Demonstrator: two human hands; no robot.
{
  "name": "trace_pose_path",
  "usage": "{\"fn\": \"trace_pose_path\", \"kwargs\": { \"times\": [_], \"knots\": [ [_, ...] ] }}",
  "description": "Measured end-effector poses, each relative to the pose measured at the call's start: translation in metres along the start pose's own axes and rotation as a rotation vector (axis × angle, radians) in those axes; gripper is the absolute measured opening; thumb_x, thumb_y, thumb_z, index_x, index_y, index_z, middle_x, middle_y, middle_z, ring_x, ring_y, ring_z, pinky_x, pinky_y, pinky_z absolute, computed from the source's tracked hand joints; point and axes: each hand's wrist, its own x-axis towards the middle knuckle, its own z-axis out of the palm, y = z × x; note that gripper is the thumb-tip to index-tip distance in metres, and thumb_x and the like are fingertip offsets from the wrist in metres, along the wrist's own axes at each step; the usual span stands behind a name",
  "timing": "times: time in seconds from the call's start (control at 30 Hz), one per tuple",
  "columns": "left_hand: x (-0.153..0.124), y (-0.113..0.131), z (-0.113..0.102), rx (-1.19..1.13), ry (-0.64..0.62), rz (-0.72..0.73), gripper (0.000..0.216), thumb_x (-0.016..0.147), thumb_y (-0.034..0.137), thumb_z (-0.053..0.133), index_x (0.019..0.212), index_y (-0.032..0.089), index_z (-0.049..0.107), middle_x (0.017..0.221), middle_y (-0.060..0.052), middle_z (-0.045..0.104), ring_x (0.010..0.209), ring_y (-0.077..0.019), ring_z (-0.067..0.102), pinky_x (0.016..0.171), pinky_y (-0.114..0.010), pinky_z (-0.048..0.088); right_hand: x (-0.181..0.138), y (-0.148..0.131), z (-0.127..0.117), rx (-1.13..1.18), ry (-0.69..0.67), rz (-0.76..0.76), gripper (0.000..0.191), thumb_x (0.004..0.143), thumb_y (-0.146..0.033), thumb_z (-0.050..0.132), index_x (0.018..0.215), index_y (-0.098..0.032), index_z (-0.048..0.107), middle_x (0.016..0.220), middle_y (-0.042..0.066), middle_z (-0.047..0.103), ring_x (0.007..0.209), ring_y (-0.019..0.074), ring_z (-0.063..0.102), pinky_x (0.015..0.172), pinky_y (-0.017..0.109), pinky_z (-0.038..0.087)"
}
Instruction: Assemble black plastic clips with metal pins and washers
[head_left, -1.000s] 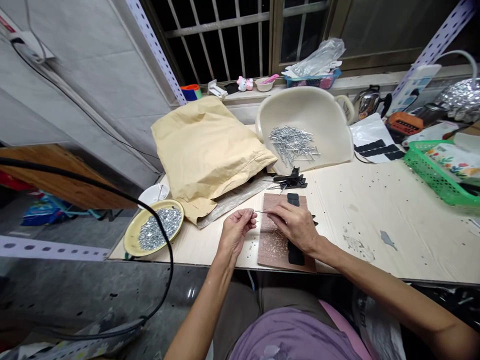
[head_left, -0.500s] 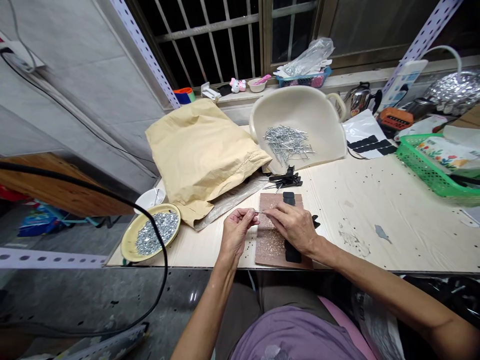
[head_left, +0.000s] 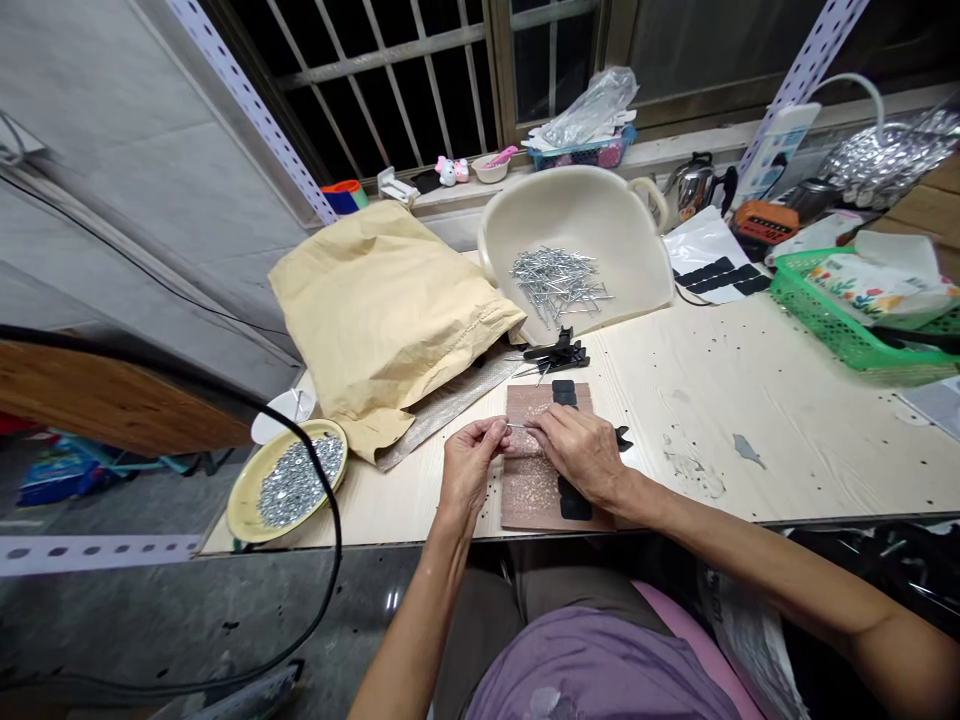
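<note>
Thin metal pin: It is up between the two hands, near the left edge of the brown board [head_left: 525, 495]. The pin [head_left: 517, 426] looks light and stiff, and so smooth that it may slip. It is so thin that fingertips would hold it best, one pinch close to each end.
Left hand: The left hand [head_left: 469, 465] has its thumb and fingers pinched on one end of the pin.
Right hand: The right hand [head_left: 581, 455] is over the board, fingers bent and pinched at the other end. The very tips are too small to see well.
Black strips: Some flat black strips [head_left: 575, 500] lie on the board, partly hidden under the right hand. A black piece [head_left: 623, 438] pokes out beside that hand.
Black clips: A little heap of black clips [head_left: 559, 354] sits on the tabletop [head_left: 675, 400] just past the board, so it could get in the way of a reach to the big basin [head_left: 630, 260].
Long pins: A pile of shiny long pins [head_left: 555, 280] lies in that basin.
Yellow bowl: The yellow bowl [head_left: 241, 515] holds lots of tiny metal bits [head_left: 292, 488]. A black cord [head_left: 335, 520] hangs across the view there and might be a bother.
Paper bag: A big tan bag [head_left: 390, 310] fills the space behind the left hand.
</note>
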Motion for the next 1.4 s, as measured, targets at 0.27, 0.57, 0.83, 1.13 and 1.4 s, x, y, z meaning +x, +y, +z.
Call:
{"fn": "trace_pose_path", "kwargs": {
  "times": [0.27,0.57,0.83,1.13,1.4],
  "knots": [
    [-0.003,-0.003,0.004,0.039,0.023,0.019,0.03,0.064,0.031,0.076,0.083,0.01,0.07,0.072,-0.003,0.066,0.058,-0.007,0.056,0.06,-0.022,0.049,-0.003,0.003,0.005,-0.034,0.023,-0.013,0.025,0.094,-0.029,0.043,0.082,-0.018,0.061,0.074,0.002,0.061,0.072,0.0135,0.052,0.064,0.028,0.028],
    [-0.003,-0.002,0.008,0.054,0.007,0.048,0.027,0.065,0.03,0.075,0.082,0.01,0.069,0.072,-0.003,0.066,0.058,-0.0071,0.056,0.06,-0.021,0.049,-0.004,0.008,0.005,-0.006,0.011,-0.021,0.022,0.094,-0.027,0.043,0.086,-0.019,0.062,0.078,0.002,0.061,0.073,0.0129,0.053,0.063,0.027,0.029],
    [-0.003,-0.001,0.011,0.124,0.014,0.072,0.027,0.065,0.032,0.074,0.081,0.011,0.07,0.071,-0.002,0.066,0.057,-0.008,0.056,0.06,-0.023,0.049,-0.004,0.013,0.003,0.083,-0.069,-0.007,0.026,0.095,-0.032,0.04,0.088,-0.019,0.061,0.083,0.003,0.06,0.068,0.012,0.053,0.058,0.026,0.03],
    [0.0,-0.004,0.013,0.129,-0.01,0.066,0.026,0.065,0.033,0.074,0.08,0.011,0.07,0.071,-0.002,0.065,0.058,-0.0084,0.056,0.059,-0.023,0.048,-0.003,0.02,0.002,0.317,-0.17,0.076,0.022,0.094,-0.031,0.041,0.094,-0.018,0.06,0.091,0.005,0.057,0.075,0.0134,0.055,0.06,0.024,0.039],
    [0.007,-0.022,0.028,0.162,-0.078,0.029,0.028,0.065,0.035,0.074,0.081,0.012,0.071,0.068,-0.002,0.064,0.056,-0.0091,0.056,0.058,-0.022,0.046,-0.016,0.045,-0.001,0.485,-0.184,0.167,0.016,0.091,-0.031,0.048,0.095,-0.021,0.06,0.089,0.001,0.063,0.082,0.013,0.058,0.07,0.024,0.043]
  ]
}}
